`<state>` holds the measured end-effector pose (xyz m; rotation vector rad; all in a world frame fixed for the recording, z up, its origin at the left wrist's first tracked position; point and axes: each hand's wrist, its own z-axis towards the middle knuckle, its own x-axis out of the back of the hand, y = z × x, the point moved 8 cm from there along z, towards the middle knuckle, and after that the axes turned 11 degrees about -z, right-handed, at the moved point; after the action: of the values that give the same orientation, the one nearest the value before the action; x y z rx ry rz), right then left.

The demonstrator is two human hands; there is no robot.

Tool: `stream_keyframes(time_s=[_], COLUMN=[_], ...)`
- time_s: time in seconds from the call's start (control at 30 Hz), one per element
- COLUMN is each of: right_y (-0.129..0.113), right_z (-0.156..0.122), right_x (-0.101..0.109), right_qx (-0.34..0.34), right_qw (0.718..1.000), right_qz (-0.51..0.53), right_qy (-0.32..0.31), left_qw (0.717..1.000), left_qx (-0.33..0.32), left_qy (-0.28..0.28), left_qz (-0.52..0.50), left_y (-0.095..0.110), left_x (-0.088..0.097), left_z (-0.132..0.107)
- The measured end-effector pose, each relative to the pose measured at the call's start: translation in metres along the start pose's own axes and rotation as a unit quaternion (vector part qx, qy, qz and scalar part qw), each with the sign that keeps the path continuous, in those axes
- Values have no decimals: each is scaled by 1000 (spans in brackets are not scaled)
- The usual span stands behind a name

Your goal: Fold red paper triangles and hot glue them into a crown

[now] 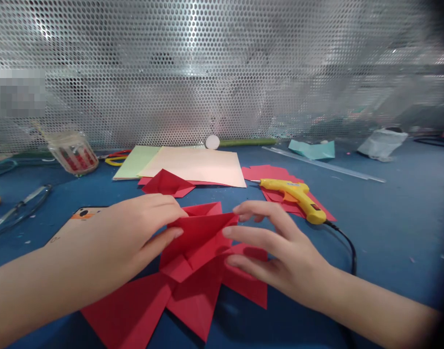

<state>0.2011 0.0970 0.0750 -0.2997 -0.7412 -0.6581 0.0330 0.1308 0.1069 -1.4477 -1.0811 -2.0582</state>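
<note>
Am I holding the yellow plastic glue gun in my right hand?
No, the yellow plastic glue gun lies on red paper pieces, while your right hand is at the folded red paper.

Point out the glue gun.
In the head view, the glue gun is right of centre, lying on red paper just beyond the right hand.

You're at craft workspace, workshop type; home or business, can't tell. Signs: blue bench (389,232), perf. metal panel (134,72) along its back edge. Yellow glue gun (293,194) w/ cord, rt of ctr. Nr back edge: coloured paper stack (196,167) mid, clear rods (327,166) to rt, scissors (116,161) & jar (74,155) to L. Folded red paper (193,242) in front of you.
</note>
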Motion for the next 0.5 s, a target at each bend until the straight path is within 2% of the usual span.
stream_keyframes(time_s=[0.07,0.13,0.27,0.4,0.5], right_y=[0,2,11,15,28], right_z=[0,1,2,5,4], right_x=[-7,-10,-9,-3,5], right_qx=[8,3,-27,-48,-120], right_qw=[999,999,997,995,990], right_qz=[15,35,73,87,66], right_qy=[-35,-39,-18,-10,35], left_qw=[999,999,999,998,997], left_qx=[-20,-17,5,1,17], left_qy=[-37,-40,-19,-2,-2], left_qz=[0,19,48,57,71], left_y=[2,0,-6,-6,-14], left_x=[-8,-10,-4,6,9], left_z=[-4,-7,-9,-1,6])
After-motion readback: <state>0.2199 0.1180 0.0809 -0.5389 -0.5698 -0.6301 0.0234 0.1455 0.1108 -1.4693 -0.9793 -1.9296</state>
